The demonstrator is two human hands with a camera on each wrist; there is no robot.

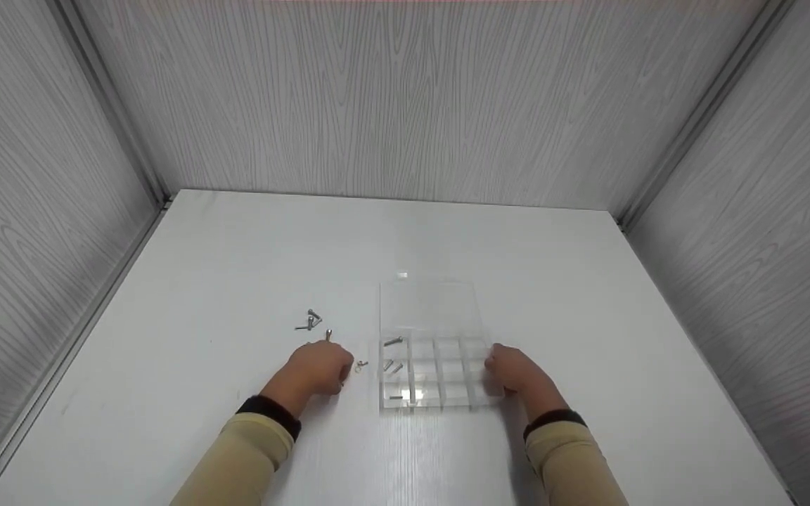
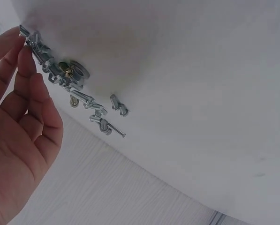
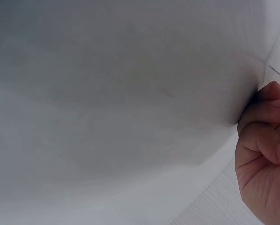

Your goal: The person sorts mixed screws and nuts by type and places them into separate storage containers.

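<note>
Clear compartment box [image 1: 433, 351], lid open, centre of white tabletop [image 1: 236, 267]; right hand [image 1: 514, 369] at its 3 o'clock edge, fingers curled, grip contact unclear. Left hand [image 1: 317, 369] at the box's 9 o'clock, fingers loosely apart, fingertips touching loose screws [image 2: 69, 79].

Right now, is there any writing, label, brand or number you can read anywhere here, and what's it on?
None: no readable text shows in any view.
The clear compartment box bears no visible label.
The screws by the left hand are too small to show any markings.
The white table and grey walls are bare.
</note>
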